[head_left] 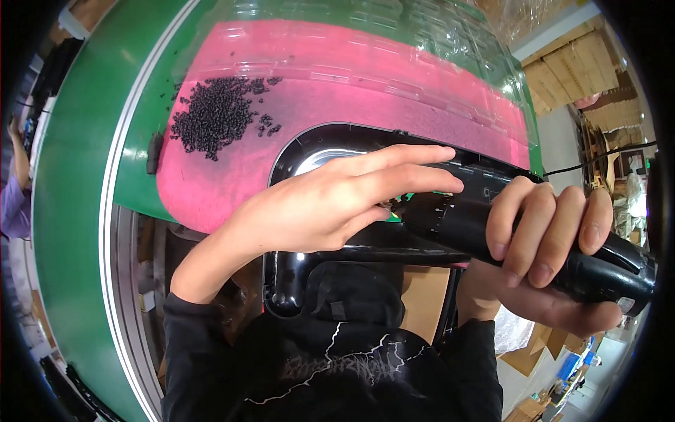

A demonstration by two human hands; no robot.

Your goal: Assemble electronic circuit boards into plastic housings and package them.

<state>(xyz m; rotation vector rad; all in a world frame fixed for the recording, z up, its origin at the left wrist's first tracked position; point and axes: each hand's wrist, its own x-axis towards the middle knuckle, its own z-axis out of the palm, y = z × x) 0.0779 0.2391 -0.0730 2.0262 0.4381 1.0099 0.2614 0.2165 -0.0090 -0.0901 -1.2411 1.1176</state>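
My right hand is wrapped around the black barrel of an electric screwdriver, whose nose points left. Its tip ends by the thumb-side fingertips of my left hand. Those fingertips are closed near a small metallic bit, but what they pinch is partly hidden. Two other fingers of that hand stretch out to the right. Under both hands lies a glossy black plastic housing with a raised rim and an elongated frame shape. It overhangs the near edge of a pink mat.
A heap of small black screws sits on the mat's left part. Clear plastic trays cover its far part. A small dark cylinder lies left of the mat on the green table. Cardboard boxes stand right.
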